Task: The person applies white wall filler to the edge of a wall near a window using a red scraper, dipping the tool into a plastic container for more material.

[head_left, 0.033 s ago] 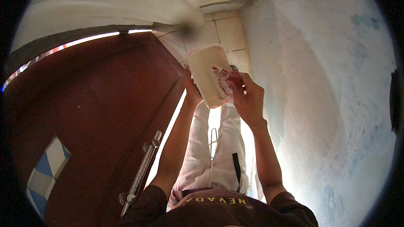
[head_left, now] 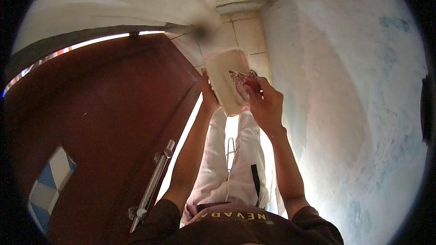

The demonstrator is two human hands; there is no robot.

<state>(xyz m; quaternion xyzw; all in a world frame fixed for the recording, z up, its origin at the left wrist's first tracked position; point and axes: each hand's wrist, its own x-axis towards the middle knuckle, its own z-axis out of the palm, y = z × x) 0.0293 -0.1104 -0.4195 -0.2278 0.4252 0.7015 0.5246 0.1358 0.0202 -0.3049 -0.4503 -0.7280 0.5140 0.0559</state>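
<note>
In front of my legs is a pale rectangular tub with pinkish edges, its inside coated with cream-coloured paste. My left hand grips it along the left side, its fingers partly hidden behind the wall. Pinched in my right hand is a reddish scraper, smeared with whitish paste. The scraper reaches over the right side of the tub, close to or touching the paste; I cannot tell which.
A patchy white and bluish wall rises on the right. A dark red door with a metal handle stands at the left. Pale sheeting hangs at the upper left. Beige floor tiles lie ahead.
The tub has shifted and turned very slightly. My right hand and the scraper have moved a little to the left and up.
</note>
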